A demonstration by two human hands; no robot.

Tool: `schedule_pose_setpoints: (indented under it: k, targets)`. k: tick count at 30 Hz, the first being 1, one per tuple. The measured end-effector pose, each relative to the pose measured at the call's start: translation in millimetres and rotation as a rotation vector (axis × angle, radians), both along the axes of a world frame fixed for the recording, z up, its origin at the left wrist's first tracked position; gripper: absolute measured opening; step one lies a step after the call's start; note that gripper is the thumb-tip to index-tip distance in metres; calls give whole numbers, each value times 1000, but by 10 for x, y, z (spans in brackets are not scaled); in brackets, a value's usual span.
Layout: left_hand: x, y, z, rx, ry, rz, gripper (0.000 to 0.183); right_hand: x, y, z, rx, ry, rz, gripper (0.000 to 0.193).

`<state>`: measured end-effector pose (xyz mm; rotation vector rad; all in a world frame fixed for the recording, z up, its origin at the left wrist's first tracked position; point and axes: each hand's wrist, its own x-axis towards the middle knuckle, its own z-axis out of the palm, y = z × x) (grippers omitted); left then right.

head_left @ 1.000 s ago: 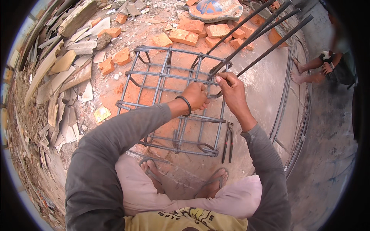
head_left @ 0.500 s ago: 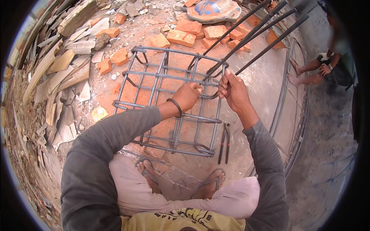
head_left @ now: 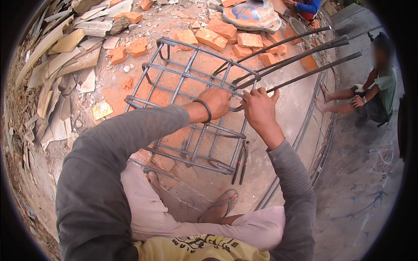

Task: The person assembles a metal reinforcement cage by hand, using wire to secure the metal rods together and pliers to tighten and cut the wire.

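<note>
A cage of tied steel rebar [head_left: 180, 74] stands on the ground in front of me. Several long rebars [head_left: 300, 50] stick out from its right side, up and to the right. My left hand [head_left: 216, 103] reaches over the cage with its fingers curled closed at a crossing of bars. Just right of it, my right hand [head_left: 261, 111] grips the cage's right corner, knuckles up, one finger stretched along a bar. The fingertips of both hands are partly hidden, and any thin wire there is too small to make out. Pincers [head_left: 243, 162] lie beside the cage's near right corner.
Broken orange bricks [head_left: 211, 39] and a paint-stained basin [head_left: 252, 16] lie beyond the cage. Rubble and broken sheets [head_left: 56, 74] heap up at left. Long bars [head_left: 300, 139] run along the ground at right, where a person [head_left: 383, 87] sits. A blue sleeve [head_left: 308, 6] shows at the top.
The protruding rebars now slant lower to the right, and the cage appears turned clockwise. My right hand has rolled knuckles up. My view has shifted, bringing the blue-sleeved person into sight.
</note>
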<state>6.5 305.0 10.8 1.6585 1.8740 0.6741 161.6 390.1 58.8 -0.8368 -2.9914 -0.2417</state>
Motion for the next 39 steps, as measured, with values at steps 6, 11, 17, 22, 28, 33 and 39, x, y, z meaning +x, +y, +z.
schedule_pose_setpoints:
  k: [6,11,17,22,28,33,39]
  targets:
    - [1,-16,24,8,-38,32,29,29,-126,-61,63,-50,38,10]
    - [-17,-12,-107,33,-44,53,29,-85,62,-17,-81,-246,76,13]
    - [-4,-8,-68,44,-66,84,28,-100,8,-189,-184,101,61,12]
    - [-40,-7,-109,142,-42,83,26,-72,93,-203,-186,133,-38,17]
    - [-42,-51,-69,140,86,-9,26,-121,185,-256,-171,142,-175,21]
    - [-119,-32,-47,192,212,-90,25,-107,215,-267,-185,145,-170,21]
    - [-356,86,97,172,286,-156,25,-33,39,-220,-184,183,-152,18]
